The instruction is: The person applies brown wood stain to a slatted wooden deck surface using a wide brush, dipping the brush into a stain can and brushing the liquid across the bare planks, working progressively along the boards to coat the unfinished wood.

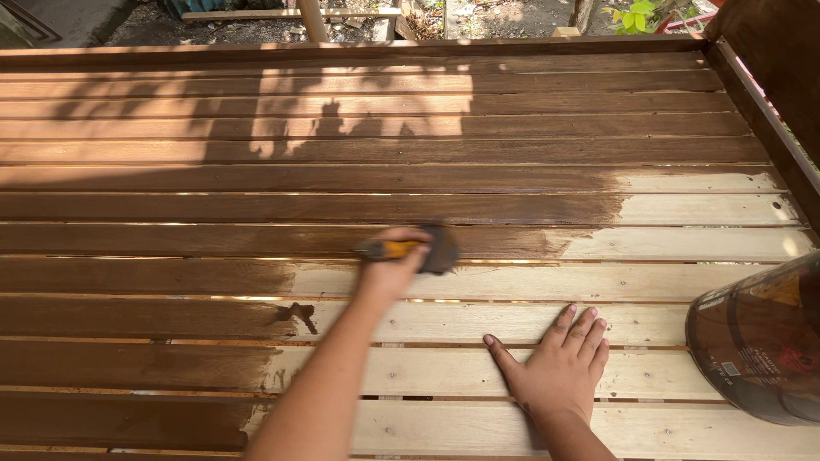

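My left hand (pixel 389 273) grips a paintbrush (pixel 437 249) with a yellow handle and dark bristles. The bristles press on a slat of the wooden slatted platform (pixel 512 111), at the edge where dark brown stain meets bare pale wood (pixel 700 243). My right hand (pixel 559 367) lies flat, palm down with fingers spread, on an unstained slat nearer to me. It holds nothing. Stain covers the far slats and the left side, while the near right part is pale.
A clear plastic jar (pixel 760 341) of dark brown liquid stands at the right edge on the bare slats. A raised wooden side board (pixel 769 119) runs along the right. Beyond the far rail (pixel 342 51) lie dirt ground and scrap wood.
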`<state>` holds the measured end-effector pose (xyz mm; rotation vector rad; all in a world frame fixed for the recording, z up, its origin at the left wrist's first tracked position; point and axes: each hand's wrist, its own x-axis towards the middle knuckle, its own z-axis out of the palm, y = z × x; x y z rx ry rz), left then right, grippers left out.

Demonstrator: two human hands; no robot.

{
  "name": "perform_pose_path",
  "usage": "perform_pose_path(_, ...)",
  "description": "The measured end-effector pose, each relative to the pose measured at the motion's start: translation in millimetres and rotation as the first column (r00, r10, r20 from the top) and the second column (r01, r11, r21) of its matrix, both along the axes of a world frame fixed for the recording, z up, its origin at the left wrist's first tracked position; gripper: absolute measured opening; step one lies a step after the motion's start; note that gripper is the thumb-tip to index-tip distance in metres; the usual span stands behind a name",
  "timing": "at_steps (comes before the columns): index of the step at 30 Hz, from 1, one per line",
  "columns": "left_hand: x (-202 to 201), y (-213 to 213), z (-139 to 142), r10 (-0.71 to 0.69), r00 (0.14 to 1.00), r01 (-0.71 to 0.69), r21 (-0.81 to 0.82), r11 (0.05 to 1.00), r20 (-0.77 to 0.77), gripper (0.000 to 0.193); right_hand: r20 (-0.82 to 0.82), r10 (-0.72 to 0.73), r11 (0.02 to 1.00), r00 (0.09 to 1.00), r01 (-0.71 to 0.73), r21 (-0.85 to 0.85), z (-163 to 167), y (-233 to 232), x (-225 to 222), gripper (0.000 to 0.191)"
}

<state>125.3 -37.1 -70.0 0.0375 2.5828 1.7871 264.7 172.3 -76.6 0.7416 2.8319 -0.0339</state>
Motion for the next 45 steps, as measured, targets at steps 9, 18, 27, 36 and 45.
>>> perform_pose_path(9,-20,-231,44,0.266,0.919,-0.373,-0.417,0.829,-0.292,0.01,-0.015,-0.004,1.0,1.0,0.004,-0.029,11,0,2,0.137)
perform_pose_path(18,-38,50,22,0.0,0.985,-0.131,-0.759,0.638,-0.17,0.028,0.015,-0.012,0.993,1.0,0.013,-0.115,14,8,2,0.136)
perform_pose_path(27,-33,191,8,-0.064,0.994,0.065,0.007,0.998,-0.094,0.01,-0.017,0.012,0.996,1.0,-0.013,-0.087,3,13,1,0.133)
perform_pose_path(36,-66,-173,41,0.612,0.761,-0.641,0.109,0.759,0.215,0.033,0.023,0.002,0.995,1.0,0.001,-0.103,17,8,0,0.136)
perform_pose_path(45,-73,-87,17,0.604,0.726,-0.687,-0.302,0.661,-0.329,0.016,-0.008,0.015,0.999,1.0,-0.015,-0.048,11,3,1,0.136)
